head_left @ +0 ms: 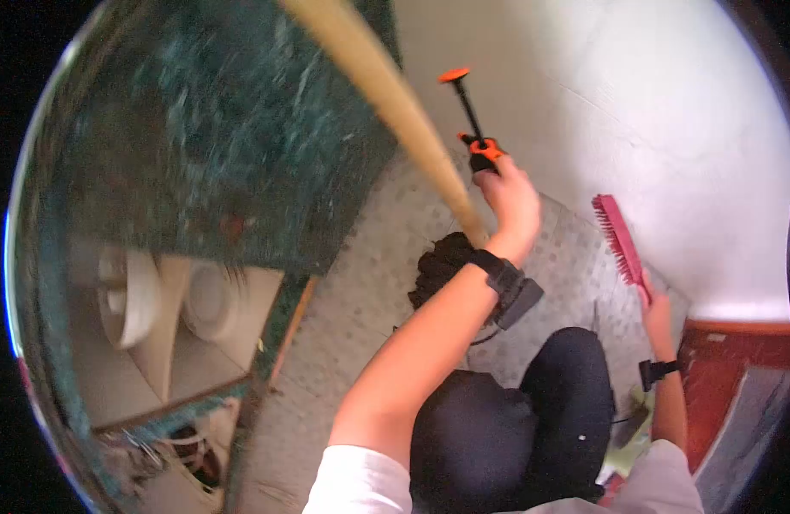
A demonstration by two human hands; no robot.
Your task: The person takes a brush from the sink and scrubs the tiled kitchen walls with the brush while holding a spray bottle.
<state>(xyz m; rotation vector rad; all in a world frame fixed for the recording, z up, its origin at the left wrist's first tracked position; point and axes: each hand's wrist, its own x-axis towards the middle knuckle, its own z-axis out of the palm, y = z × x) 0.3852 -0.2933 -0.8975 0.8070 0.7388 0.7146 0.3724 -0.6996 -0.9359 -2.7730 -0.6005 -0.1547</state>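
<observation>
My left hand is raised near the white wall, its fingers closed around an orange-and-black hand tool with a thin black rod and a flat orange end. The tool's lower part is hidden by the fingers, so its exact kind is unclear. On the right, my right hand grips the handle of a dark pink scrubbing brush, bristles facing left. Beside my left forearm, a wooden pole slants down to a dark, shaggy mop head on the floor, partly covered by the arm.
A green marble-look counter fills the upper left. Below it are shelves with a white bowl and a white plate. Speckled floor tiles meet the white wall. A reddish-brown wooden piece stands at lower right.
</observation>
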